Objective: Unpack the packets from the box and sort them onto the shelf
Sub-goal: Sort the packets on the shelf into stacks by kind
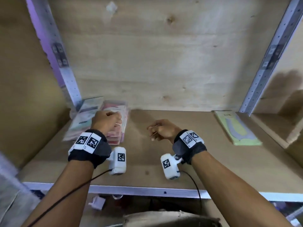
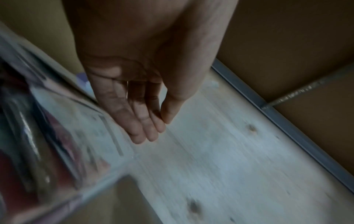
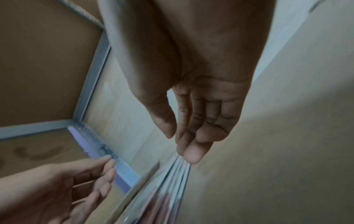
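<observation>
On the shelf (image 1: 164, 161), far left, two stacks of clear-wrapped packets (image 1: 114, 125) lie side by side at the back corner. The left hand (image 1: 105, 120) hovers over them, fingers straight and holding nothing. The right hand (image 1: 161, 129) hangs mid-shelf, relaxed and empty. A green packet (image 1: 236, 128) lies flat far right

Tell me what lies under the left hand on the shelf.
Under the left hand sits a stack of clear packets with red and pink contents, beside a second, teal-toned stack. The hand covers the red stack's middle; how many packets it holds is unclear.
</observation>
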Available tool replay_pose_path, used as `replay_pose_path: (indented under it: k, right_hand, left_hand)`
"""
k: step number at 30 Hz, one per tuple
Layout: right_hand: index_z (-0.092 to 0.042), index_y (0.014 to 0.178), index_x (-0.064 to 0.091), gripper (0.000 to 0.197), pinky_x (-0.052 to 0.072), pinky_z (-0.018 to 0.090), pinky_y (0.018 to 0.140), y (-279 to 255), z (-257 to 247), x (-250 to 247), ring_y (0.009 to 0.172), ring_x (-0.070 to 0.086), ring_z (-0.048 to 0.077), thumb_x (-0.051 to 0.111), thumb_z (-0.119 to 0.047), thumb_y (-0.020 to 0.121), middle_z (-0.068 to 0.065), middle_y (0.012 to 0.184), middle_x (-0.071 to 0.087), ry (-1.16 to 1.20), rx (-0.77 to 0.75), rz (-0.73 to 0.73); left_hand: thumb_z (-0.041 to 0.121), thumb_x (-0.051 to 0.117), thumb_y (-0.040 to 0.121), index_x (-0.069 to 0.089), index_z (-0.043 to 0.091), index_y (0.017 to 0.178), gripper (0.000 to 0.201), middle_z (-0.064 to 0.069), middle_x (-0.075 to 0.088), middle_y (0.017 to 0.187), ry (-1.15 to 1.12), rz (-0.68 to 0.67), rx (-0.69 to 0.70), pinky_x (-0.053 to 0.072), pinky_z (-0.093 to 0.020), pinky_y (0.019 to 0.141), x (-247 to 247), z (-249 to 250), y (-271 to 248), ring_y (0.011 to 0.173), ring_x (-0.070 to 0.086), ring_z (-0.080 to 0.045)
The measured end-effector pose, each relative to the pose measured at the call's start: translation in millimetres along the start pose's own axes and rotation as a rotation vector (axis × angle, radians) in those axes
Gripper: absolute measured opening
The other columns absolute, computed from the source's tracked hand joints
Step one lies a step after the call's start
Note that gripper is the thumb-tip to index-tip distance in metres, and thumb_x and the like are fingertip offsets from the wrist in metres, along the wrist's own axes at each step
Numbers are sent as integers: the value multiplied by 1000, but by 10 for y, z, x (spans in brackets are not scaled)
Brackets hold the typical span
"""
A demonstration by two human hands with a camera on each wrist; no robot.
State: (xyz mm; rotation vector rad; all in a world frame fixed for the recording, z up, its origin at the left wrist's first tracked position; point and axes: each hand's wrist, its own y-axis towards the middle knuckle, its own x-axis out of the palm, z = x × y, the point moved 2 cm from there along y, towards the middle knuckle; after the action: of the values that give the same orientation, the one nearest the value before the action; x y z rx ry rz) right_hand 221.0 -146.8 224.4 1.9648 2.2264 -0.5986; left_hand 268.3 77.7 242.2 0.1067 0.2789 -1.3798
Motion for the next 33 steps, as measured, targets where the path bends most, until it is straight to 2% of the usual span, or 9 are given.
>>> replay_pose_path:
  k: [5,7,13,16,20,22,28,31,33]
  right_hand:
    - [-1,111,58,19,45,27,53,436,-328,612,57,57,22,55,-15,98,10,76,61,59,76,-10]
    - [2,114,58,42,49,28,55,632,-428,808,58,58,21,65,-33,93,11,81,62,38,110,20]
    - [1,121,60,72,56,44,89,1012,-404,1076,103,67,34,83,-46,71,16,115,68,-310,103,61]
    - [-1,120,62,72,52,35,76,1010,-356,1053,92,63,28,85,-46,69,11,104,67,-307,164,56]
    - [-13,75,57,36,46,28,59,888,-336,881,66,58,19,84,-37,74,4,82,64,-324,154,54]
    - [-13,70,56,32,42,27,52,768,-304,755,57,53,16,83,-30,77,3,71,61,-300,150,34]
    - [-11,102,46,32,34,24,42,186,-128,286,64,54,20,72,-3,85,12,90,64,112,41,93]
    - [-10,111,50,36,41,28,50,-144,-123,1,68,61,25,72,0,84,14,91,65,168,-12,98]
    - [-7,110,54,34,44,28,49,-333,-122,-208,65,62,23,74,0,83,17,99,63,148,-58,117]
  left_hand:
    - [17,69,88,72,8,87,9,-9,75,80,-60,96,1,58,-28,67,-508,-99,137,65,68,-17]
    - [15,68,88,71,7,82,10,-10,73,74,-76,103,-6,57,-31,68,-621,-157,138,61,64,-19]
    - [13,68,88,69,5,76,15,-10,71,68,-67,73,1,50,-19,45,-717,-252,108,50,61,-16]
    - [15,68,89,69,7,74,17,-10,70,69,-76,40,8,50,-23,52,-663,-249,65,54,60,-17]
    - [13,66,90,69,6,76,16,-8,66,65,-93,-5,19,47,-20,46,-550,-207,41,51,57,-14]
    - [18,67,90,72,9,77,16,-6,71,68,-80,12,42,51,-17,46,-486,-166,28,55,63,-12]
    - [24,67,87,66,22,80,7,-2,72,82,-109,23,82,62,-34,80,-137,-6,-46,75,72,-18]
    - [32,71,88,61,22,87,14,-7,70,105,-73,-93,59,63,-29,67,151,82,-185,85,72,-20]
    - [38,72,88,60,15,117,39,-9,63,120,-140,-198,-25,60,-22,57,379,128,-280,90,71,-20]
